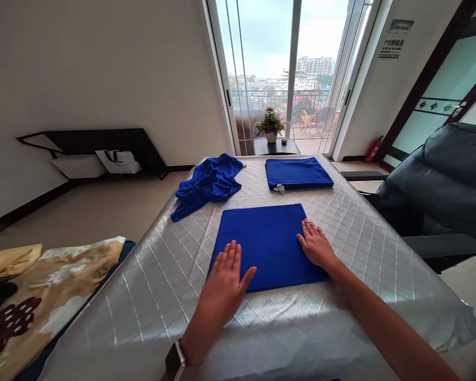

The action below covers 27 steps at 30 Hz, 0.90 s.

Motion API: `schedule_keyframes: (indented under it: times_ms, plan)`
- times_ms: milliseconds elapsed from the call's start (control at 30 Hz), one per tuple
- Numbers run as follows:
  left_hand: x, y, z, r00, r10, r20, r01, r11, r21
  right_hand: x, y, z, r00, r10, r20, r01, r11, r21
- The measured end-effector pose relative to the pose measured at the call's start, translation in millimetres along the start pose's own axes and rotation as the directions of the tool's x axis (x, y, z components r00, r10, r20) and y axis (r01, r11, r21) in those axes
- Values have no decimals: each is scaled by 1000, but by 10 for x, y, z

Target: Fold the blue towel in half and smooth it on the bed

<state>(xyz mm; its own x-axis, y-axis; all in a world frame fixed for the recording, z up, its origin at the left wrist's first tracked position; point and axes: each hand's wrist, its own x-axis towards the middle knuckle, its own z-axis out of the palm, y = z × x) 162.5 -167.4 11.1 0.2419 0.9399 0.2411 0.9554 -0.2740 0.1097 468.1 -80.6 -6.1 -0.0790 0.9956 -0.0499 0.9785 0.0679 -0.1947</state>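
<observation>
Folded square blue cloth point(267, 243): left hand point(224, 288) and right hand point(315, 244) press flat on it, fingers spread, arms extended.

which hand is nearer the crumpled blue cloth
Left. The left hand lies flat on the folded cloth's near left corner, below the crumpled cloth. The right hand presses the folded cloth's right edge, farther off.
</observation>
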Motion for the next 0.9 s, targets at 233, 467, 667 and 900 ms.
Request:
schedule_keyframes:
  times_ms: [233,467,667,900]
  plan:
    - [778,996,116,929,360,81,-345,926,-157,-22,-5,2,999,-19,-34,17,998,-60]
    - [1105,1164,491,949,300,94,-283,945,-163,-40,-7,-7,997,-43,-58,38,996,-85]
    - [979,764,398,962,241,129,-229,968,-106,-15,-7,7,999,-16,-35,15,1000,-24]
    - [1063,-175,325,982,37,187,-35,999,-16,-16,-13,-7,1000,0,-12,0,1000,20]
